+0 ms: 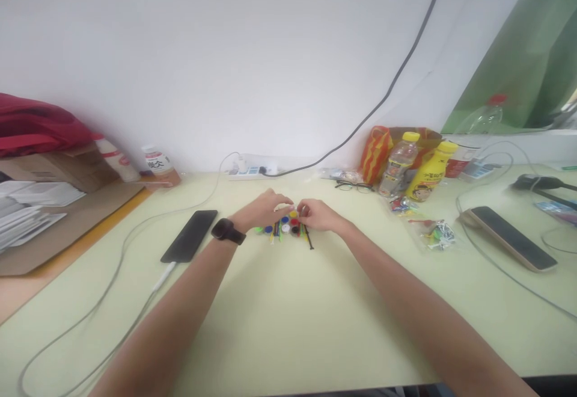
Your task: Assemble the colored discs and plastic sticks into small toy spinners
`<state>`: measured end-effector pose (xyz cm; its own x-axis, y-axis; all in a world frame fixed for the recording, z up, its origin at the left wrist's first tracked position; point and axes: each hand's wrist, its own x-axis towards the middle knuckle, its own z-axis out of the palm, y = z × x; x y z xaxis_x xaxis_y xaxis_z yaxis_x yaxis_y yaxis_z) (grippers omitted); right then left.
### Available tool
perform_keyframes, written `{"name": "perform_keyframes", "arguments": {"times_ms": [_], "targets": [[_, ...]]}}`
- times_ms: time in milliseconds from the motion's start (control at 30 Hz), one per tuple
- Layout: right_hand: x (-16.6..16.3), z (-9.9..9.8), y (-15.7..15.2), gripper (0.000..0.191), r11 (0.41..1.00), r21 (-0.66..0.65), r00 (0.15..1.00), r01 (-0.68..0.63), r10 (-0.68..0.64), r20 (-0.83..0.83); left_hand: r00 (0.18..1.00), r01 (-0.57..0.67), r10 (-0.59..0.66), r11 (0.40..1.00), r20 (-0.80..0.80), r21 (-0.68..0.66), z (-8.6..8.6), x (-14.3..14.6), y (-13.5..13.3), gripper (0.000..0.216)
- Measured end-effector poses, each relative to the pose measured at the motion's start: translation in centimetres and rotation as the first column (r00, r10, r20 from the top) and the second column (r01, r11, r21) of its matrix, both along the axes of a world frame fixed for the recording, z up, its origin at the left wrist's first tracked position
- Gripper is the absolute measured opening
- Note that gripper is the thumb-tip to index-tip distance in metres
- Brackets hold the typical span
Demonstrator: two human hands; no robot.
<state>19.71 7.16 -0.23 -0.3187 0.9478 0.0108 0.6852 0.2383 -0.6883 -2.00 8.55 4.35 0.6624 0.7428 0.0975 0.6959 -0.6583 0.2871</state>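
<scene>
Small round coloured pieces lie in a tight group at the middle of the table, among them a blue piece (pixel 285 220), a white piece (pixel 286 228), a yellow piece (pixel 293 214) and a red piece (pixel 294 222). Thin coloured sticks poke out around them, including a black stick (pixel 309 239) on the right. My left hand (pixel 264 209), with a dark watch on the wrist, reaches over the group's left side, thumb and fingers apart. At the right edge my right hand (pixel 317 214) has its fingertips pinched together; whatever they hold is hidden.
A black phone (pixel 189 236) on a white cable lies left of the hands. Rightward are folded glasses (pixel 354 186), a clear bag of small coloured pieces (pixel 436 234), a yellow bottle (pixel 431 171), a clear bottle (pixel 398 165) and a dark-faced device (pixel 514 237). A power strip (pixel 252 171) sits against the wall.
</scene>
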Motion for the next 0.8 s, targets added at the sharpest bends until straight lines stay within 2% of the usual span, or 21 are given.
{"name": "perform_keyframes", "arguments": {"times_ms": [100, 200, 333, 433, 567, 633, 700, 733, 800], "targets": [[0.0, 0.3, -0.2, 0.016, 1.0, 0.002, 1.0, -0.022, 0.022, -0.004, 0.998, -0.058, 0.058, 0.998, -0.002, -0.02, 0.4, -1.3, 0.8, 0.058], [0.0, 0.7, -0.4, 0.016, 0.999, -0.002, 0.999, -0.035, 0.035, -0.003, 0.993, -0.118, 0.113, 0.98, -0.044, -0.159, 0.4, -2.4, 1.6, 0.06], [0.1, 1.1, -0.9, 0.013, 0.999, 0.003, 0.999, -0.045, 0.045, 0.005, 0.986, -0.128, 0.103, 0.97, -0.128, -0.206, 0.1, -2.5, 1.9, 0.062], [0.9, 1.4, -1.7, 0.017, 0.999, 0.008, 0.999, -0.039, 0.039, 0.006, 0.983, -0.119, 0.093, 0.978, -0.156, -0.172, -0.3, -1.7, 1.3, 0.063], [3.8, 1.7, -4.1, 0.022, 0.996, 0.09, 1.0, -0.006, 0.005, 0.013, 0.994, -0.058, 0.061, 0.998, -0.094, 0.027, -1.6, -0.5, -0.6, 0.068], [6.3, 1.6, -5.7, 0.021, 0.986, 0.165, 0.998, 0.035, -0.042, 0.038, 0.999, -0.013, 0.018, 0.995, -0.041, 0.103, -2.6, 0.0, -1.9, 0.066], [9.2, 1.3, -7.2, 0.02, 0.96, 0.252, 0.983, 0.121, -0.152, 0.107, 1.0, -0.007, 0.009, 0.988, -0.01, 0.151, -3.5, 0.3, -3.0, 0.064], [10.9, 1.0, -7.9, 0.02, 0.933, 0.301, 0.956, 0.199, -0.253, 0.151, 1.0, -0.012, 0.013, 0.984, -0.002, 0.176, -3.8, 0.5, -3.3, 0.062], [14.7, 0.2, -8.8, 0.02, 0.841, 0.402, 0.85, 0.363, -0.475, 0.227, 1.0, -0.018, 0.018, 0.977, 0.001, 0.212, -4.3, 0.7, -3.7, 0.056]]}}
